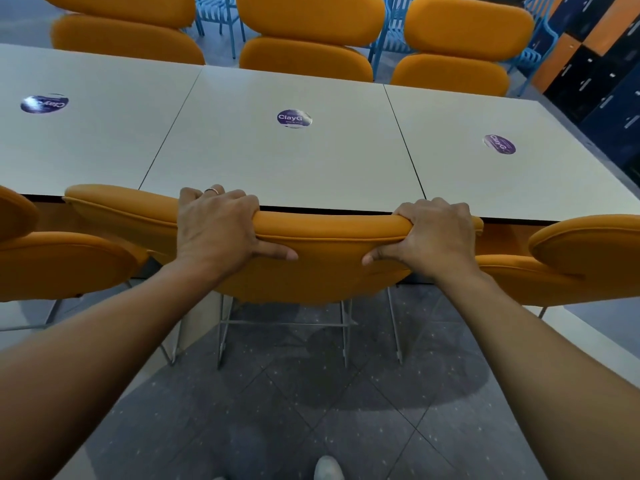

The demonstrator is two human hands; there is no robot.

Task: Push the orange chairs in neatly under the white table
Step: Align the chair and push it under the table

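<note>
Head view, left to right. Left neighbour chair is cut off by the frame edge, only part of its back and seat showing. Left hand is clamped on the top edge of the middle orange chair: fingers over the far side, tips hidden, thumb flat on the near face, ring on one finger. That chair's back sits right at the near edge of the white table; its seat is hidden behind the backrest, so how far under it goes can't be told. Metal legs show below. Right hand grips the same top edge likewise, fingertips hidden. Right neighbour chair is cropped. Three more orange chairs line the far side, tops cut off.
</note>
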